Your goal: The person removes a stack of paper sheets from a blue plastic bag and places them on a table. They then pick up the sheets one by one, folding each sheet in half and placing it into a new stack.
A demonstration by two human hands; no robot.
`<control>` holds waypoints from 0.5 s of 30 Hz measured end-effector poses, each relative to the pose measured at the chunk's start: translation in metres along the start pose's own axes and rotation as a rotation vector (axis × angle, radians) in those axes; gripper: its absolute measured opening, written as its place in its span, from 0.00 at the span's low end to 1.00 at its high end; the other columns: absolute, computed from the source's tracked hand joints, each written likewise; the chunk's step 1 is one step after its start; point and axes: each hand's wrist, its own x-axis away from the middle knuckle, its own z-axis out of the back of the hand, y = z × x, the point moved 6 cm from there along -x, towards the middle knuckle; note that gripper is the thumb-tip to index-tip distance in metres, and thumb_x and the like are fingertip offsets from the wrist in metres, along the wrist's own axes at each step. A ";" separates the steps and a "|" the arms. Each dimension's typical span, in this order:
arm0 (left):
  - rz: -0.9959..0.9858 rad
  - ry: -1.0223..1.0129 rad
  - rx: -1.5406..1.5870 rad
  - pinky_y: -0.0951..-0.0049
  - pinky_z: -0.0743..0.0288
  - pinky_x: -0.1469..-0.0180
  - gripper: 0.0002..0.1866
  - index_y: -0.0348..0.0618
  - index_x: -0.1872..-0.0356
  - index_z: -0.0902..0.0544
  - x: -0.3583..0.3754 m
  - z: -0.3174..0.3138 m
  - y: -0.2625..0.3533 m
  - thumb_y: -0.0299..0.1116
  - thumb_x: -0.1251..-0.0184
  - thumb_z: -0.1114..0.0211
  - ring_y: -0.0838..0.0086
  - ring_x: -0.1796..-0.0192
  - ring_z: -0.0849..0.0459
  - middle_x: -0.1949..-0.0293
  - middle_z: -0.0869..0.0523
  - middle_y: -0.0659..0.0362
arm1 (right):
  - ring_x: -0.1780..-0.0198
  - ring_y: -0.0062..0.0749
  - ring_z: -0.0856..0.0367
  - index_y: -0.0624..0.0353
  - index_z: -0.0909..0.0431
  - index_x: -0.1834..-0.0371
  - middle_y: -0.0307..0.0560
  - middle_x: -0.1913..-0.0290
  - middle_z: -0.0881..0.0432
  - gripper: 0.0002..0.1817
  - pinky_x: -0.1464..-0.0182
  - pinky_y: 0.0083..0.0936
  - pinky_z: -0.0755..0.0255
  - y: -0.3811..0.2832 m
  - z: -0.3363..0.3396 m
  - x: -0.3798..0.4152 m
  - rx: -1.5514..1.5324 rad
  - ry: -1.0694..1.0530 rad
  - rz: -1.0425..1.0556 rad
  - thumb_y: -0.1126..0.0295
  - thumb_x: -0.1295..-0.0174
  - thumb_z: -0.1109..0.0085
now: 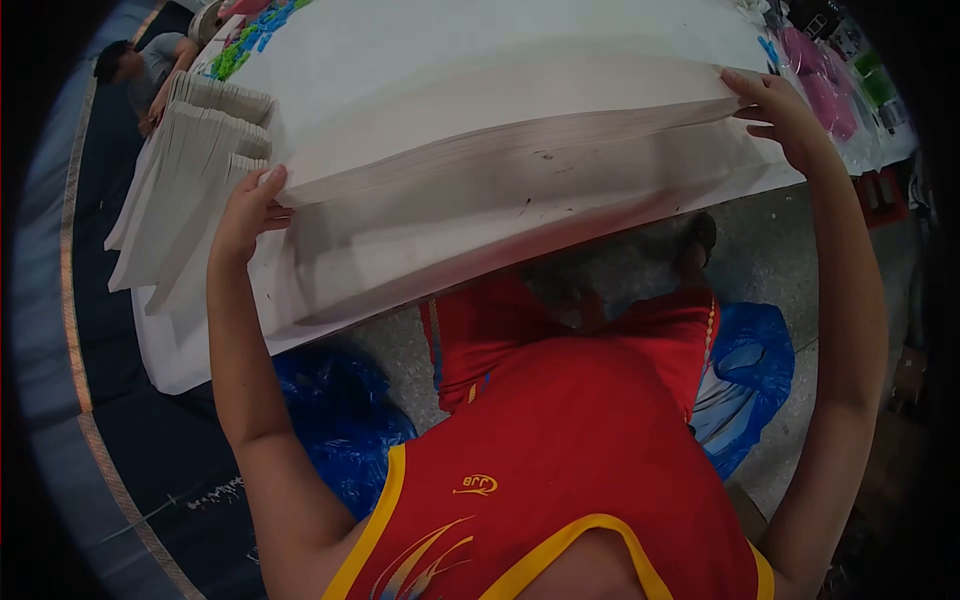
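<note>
Stack of white sheets (500, 110) lies across the table (178, 362), spread over its middle, with the layered edge nearest the person running roughly along the table's near edge and bowing gently between the two ends. The left hand (250, 212) grasps the end towards the table's left edge, thumb uppermost and fingers curled by the layered side; the right hand (785, 115) grasps the opposite end, digits spread about the corner. How tightly either one squeezes cannot be told. Each leaf looks thin, light and pliable, probably paper, yet so many together should weigh a fair amount and resist bending more than a lone leaf would. Smooth faces would likely let the layers slide and fan, much as the stepped bundles (190, 170) by the table's left edge are splayed, and a crease or a dented corner seems the likeliest harm. Both ends, held at once with thumb and fingers across the full thickness, look the best places to grip; a one-sided pinch could let the middle sag or strip off only the upper leaves. Whether the far part is supported throughout by the table is hidden from view.
</note>
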 end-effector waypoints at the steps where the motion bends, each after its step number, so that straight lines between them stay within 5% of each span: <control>1: -0.001 -0.003 -0.004 0.69 0.21 0.55 0.32 0.42 0.44 0.23 -0.001 0.001 -0.001 0.61 0.34 0.40 0.71 0.60 0.16 0.59 0.16 0.56 | 0.40 0.38 0.24 0.61 0.24 0.41 0.49 0.44 0.22 0.44 0.37 0.39 0.35 -0.001 0.000 0.000 -0.005 -0.005 0.007 0.33 0.48 0.37; 15: -0.007 0.123 -0.219 0.69 0.25 0.57 0.32 0.45 0.41 0.29 0.009 0.001 0.006 0.63 0.31 0.45 0.72 0.59 0.21 0.57 0.21 0.59 | 0.52 0.32 0.20 0.62 0.22 0.43 0.46 0.51 0.18 0.40 0.46 0.29 0.28 -0.003 0.004 -0.006 0.159 -0.052 -0.002 0.35 0.45 0.37</control>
